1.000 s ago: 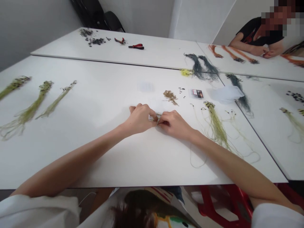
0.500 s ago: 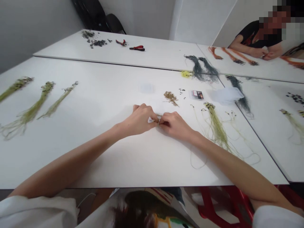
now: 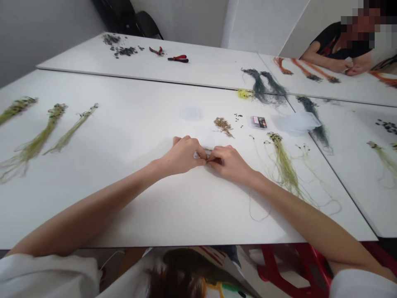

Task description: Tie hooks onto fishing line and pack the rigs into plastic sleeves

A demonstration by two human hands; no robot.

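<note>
My left hand [image 3: 181,156] and my right hand [image 3: 229,163] meet at the middle of the white table [image 3: 124,198], their fingertips pinched together. Between them they hold a small pale piece with thin line [image 3: 201,154], mostly hidden by my fingers, so I cannot tell exactly what it is. Nearest to my right hand lies a bundle of olive-green fine cords [image 3: 284,169], with loose strands curling over the tabletop. A small heap of brown twisted bits [image 3: 223,127] lies just beyond my hands.
Further olive bundles [image 3: 37,140] lie at the left. Beyond stand a small card packet [image 3: 258,122], a clear plastic bag [image 3: 296,123], grey-green bundles [image 3: 263,87] and red-handled pliers [image 3: 178,59]. A seated co-worker's hands [image 3: 350,67] rest among orange bundles [image 3: 305,70] at the far right.
My hands stay pinched together in nearly the same place. The whole view shifts slightly as my head moves.
</note>
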